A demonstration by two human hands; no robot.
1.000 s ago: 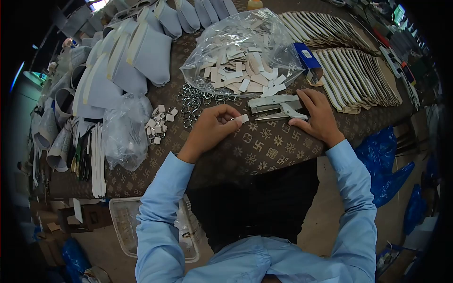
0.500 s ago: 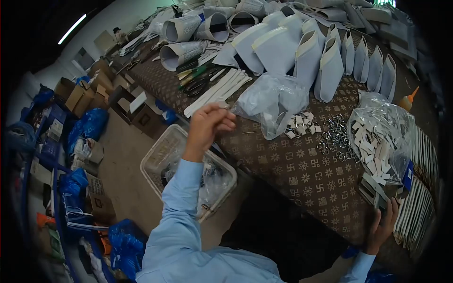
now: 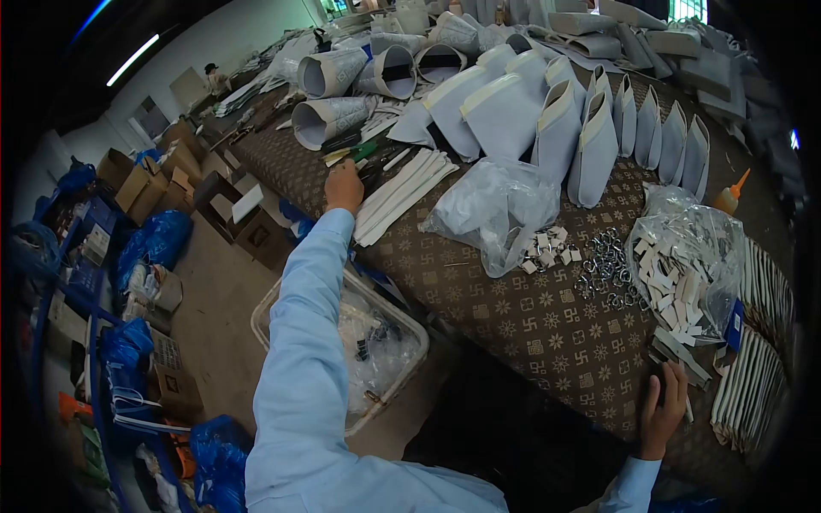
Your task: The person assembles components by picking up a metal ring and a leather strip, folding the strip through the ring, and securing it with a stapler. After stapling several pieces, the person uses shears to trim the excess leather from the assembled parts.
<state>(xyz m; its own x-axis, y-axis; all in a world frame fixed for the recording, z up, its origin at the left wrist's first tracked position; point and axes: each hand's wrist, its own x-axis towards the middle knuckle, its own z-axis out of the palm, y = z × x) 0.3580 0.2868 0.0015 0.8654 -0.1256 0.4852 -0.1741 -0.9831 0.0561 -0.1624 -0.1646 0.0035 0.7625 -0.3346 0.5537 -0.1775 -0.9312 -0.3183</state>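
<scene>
My left hand (image 3: 344, 185) is stretched out over the tools (image 3: 374, 156) at the far side of the table, beside a bundle of white strips (image 3: 404, 196). Its fingers are curled in, and whatever they hold is hidden. My right hand (image 3: 664, 409) rests at the table's near right, open, with fingers extended. Its fingertips are right at the end of a grey metal stapler-like tool (image 3: 680, 354). Beyond that lies a clear bag of small white pieces (image 3: 680, 278). Metal rings or clips (image 3: 605, 265) and small white tabs (image 3: 549, 248) are heaped left of the bag.
A crumpled clear plastic bag (image 3: 496, 209) lies mid-table, with white folded sleeves (image 3: 590, 158) standing behind it. A glue bottle (image 3: 729, 195) stands at the right, above stacked strips (image 3: 748, 393). Below the table edge sits a white plastic crate (image 3: 402, 385).
My left hand has moved away from the crumpled bag, out to the tools at the far left. My right hand has shifted slightly left, near the stapler-like tool.
</scene>
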